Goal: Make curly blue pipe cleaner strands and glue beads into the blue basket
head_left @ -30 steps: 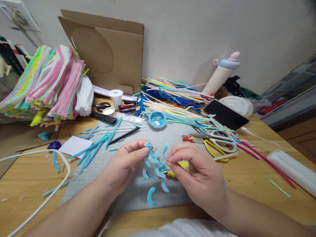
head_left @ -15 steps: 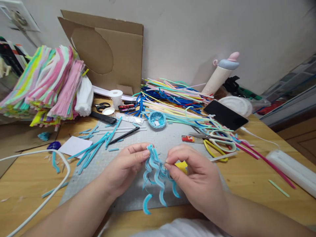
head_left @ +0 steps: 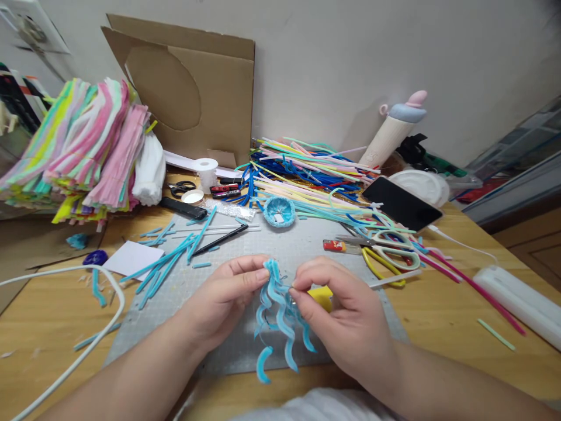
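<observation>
Right now the left hand has its grip pinched on the top of a bundle of curly blue pipe cleaners. The right hand pinches the same bundle from the other side, just above the grey cutting mat on the counter. A yellow-handled tool lies partly hidden behind the right hand, with scissors and a small blue woven cup farther back.

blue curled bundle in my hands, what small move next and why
Probably a small twist of the right hand near the top of the blue curled bundle, to tighten it. The left hand pinches the top, the right pinches just beside it, and the curled ends hang loose above the grey mat. What the right fingertips grip is too small to tell.
</observation>
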A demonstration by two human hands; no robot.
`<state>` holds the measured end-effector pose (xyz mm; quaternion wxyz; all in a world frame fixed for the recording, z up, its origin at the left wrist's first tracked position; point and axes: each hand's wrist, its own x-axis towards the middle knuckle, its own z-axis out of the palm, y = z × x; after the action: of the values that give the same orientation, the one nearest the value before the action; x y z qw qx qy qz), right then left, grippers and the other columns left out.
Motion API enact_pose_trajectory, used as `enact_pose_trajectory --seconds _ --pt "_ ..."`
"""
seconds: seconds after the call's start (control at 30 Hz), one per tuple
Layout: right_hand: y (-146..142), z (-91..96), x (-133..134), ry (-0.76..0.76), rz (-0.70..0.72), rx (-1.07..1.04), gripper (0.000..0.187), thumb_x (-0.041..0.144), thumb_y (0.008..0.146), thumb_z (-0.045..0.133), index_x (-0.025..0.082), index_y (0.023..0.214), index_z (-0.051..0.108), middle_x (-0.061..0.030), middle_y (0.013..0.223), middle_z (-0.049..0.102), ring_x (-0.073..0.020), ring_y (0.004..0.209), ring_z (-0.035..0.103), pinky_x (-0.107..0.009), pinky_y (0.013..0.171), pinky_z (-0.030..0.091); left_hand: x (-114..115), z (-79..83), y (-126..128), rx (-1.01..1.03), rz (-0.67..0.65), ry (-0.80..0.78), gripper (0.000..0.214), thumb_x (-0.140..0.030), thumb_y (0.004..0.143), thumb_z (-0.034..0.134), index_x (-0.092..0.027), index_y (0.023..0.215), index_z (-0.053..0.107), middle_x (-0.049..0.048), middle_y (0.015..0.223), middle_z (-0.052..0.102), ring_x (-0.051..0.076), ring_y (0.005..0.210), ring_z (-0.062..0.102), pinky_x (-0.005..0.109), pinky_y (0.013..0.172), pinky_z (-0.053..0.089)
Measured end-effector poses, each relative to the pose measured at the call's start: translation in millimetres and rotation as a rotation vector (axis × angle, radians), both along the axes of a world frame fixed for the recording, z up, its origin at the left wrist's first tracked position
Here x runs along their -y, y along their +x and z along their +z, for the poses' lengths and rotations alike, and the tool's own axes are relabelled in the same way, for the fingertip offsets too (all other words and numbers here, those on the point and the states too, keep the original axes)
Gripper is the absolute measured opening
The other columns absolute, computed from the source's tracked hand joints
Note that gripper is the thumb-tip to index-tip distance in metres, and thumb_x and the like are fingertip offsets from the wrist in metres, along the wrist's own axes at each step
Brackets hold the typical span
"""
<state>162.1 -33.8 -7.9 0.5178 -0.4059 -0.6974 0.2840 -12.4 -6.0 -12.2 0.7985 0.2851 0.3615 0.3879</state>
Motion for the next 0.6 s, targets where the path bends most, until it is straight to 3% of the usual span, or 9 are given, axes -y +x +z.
enact_pose_trajectory --seconds 0.33,0.6 --pt "1.8 1.1 0.3 -0.037 0.013 0.072 0.015 0.015 0.08 0.066 0.023 0.093 0.063 0.0013 0.082 0.065 -0.0149 0.078 0.061 -0.031 0.073 0.048 1.5 0.9 0.9 -0.116 0.032 0.159 0.017 -0.028 0.067 0.078 -0.017 0.078 0.072 0.0009 0.083 0.062 0.014 0.08 0.056 0.023 0.075 0.042" --pt "0.6 2.4 -2.6 0.026 -0.01 0.081 0.011 0.011 0.08 0.066 0.021 0.083 0.065 0.0009 0.076 0.068 -0.015 0.073 0.063 -0.032 0.071 0.047 3.1 0.1 2.3 -0.163 0.053 0.197 0.011 -0.026 0.067 0.078 -0.019 0.074 0.073 -0.0002 0.083 0.06 0.012 0.075 0.052 0.022 0.07 0.04"
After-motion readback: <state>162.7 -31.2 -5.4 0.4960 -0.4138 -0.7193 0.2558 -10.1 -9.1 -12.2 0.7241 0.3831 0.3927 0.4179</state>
